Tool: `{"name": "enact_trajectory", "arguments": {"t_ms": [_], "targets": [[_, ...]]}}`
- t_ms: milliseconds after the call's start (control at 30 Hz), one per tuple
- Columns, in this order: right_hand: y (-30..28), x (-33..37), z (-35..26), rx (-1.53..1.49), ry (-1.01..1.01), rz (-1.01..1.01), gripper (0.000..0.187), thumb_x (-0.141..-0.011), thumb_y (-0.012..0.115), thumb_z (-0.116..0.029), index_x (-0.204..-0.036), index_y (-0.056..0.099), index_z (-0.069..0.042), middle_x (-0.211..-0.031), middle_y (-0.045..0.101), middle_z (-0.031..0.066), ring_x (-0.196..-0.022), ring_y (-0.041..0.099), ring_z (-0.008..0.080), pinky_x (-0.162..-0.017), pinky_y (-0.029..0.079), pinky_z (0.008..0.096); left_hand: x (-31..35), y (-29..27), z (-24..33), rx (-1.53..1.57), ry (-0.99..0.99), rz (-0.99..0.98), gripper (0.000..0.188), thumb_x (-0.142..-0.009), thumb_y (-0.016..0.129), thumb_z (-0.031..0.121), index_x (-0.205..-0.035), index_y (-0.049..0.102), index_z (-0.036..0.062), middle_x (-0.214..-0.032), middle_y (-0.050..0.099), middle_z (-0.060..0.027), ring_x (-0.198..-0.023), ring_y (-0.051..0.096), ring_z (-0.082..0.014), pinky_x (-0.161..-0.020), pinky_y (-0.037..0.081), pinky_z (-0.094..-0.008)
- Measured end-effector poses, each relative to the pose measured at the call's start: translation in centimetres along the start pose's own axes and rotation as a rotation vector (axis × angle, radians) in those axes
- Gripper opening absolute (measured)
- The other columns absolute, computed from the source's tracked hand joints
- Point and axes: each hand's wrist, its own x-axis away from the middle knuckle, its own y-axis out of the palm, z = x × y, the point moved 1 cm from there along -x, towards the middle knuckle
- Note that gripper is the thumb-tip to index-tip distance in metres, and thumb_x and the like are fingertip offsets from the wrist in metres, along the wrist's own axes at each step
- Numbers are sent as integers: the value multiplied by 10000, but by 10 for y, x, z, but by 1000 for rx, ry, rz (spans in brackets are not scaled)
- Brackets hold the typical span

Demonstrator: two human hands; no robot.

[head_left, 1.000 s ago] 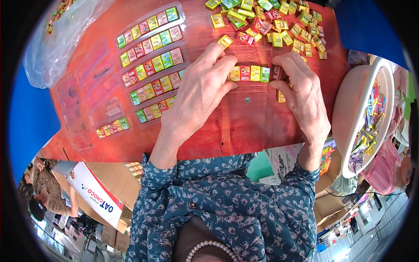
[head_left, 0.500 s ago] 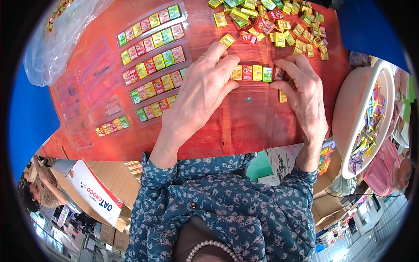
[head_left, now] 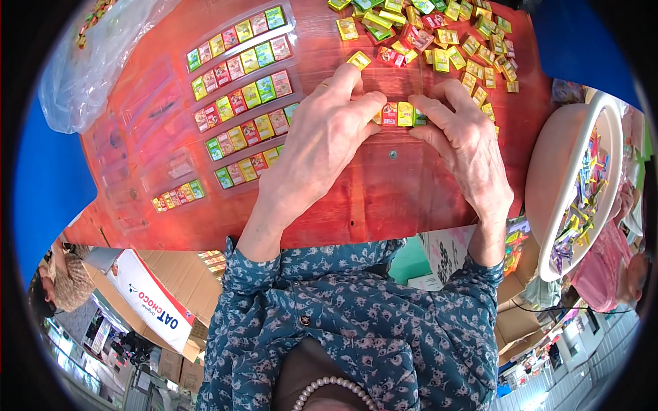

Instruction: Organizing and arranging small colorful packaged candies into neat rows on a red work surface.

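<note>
Red table (head_left: 370, 198), white basin (head_left: 558, 164) of sweets, hands pinching candy row (head_left: 397, 114)

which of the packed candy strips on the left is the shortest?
The bottom strip, nearest the table's near edge. It is a small row of tiny packets, clearly shorter than the four longer strips stacked above it, and lies farthest from the left hand.
</note>
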Motion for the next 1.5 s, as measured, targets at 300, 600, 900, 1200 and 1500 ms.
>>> {"name": "enact_trajectory", "arguments": {"t_ms": [300, 600, 900, 1200, 1500], "targets": [[6, -3, -3, 81, -17, 26, 403, -714, 796, -69, -1086, 645, -26, -1013, 577, 123, -903, 637, 325, -754, 554, 415, -1, 1, 2, -32, -1, 38, 357, -724, 785, -11, -1065, 678, -4, -984, 538, -105, -820, 625, -269, -704, 493, -405], [3, -1, -2, -47, 13, 14, 460, -726, 781, -30, -1156, 619, -4, -1021, 571, 138, -899, 625, 367, -743, 533, 435, 0, 2, 1, -27, 8, 35, 353, -720, 790, -7, -1054, 678, -3, -967, 541, -102, -817, 627, -271, -701, 499, -402], [4, -3, -2, 35, -27, 23, 383, -736, 788, -102, -1093, 667, -36, -990, 579, 133, -878, 638, 336, -736, 538, 425, 0, 0, -3, -20, 20, 25, 396, -710, 805, 18, -1077, 659, 4, -975, 546, -103, -833, 636, -261, -717, 514, -383], [9, -2, -1, 59, -44, 81, 343, -718, 796, -118, -1039, 696, -51, -946, 572, 116, -873, 632, 306, -714, 542, 418, 1, -5, -5, 22, 0, -10, 399, -721, 795, 13, -1090, 644, -8, -987, 551, -102, -831, 634, -247, -718, 511, -376], [10, -3, 0, 56, -36, 87, 358, -704, 798, -102, -1044, 696, -57, -935, 566, 114, -873, 628, 308, -713, 540, 420, -2, -1, -1, 3, 16, 6, 376, -715, 808, 36, -1065, 674, 8, -961, 545, -92, -808, 625, -244, -707, 502, -378]]}}
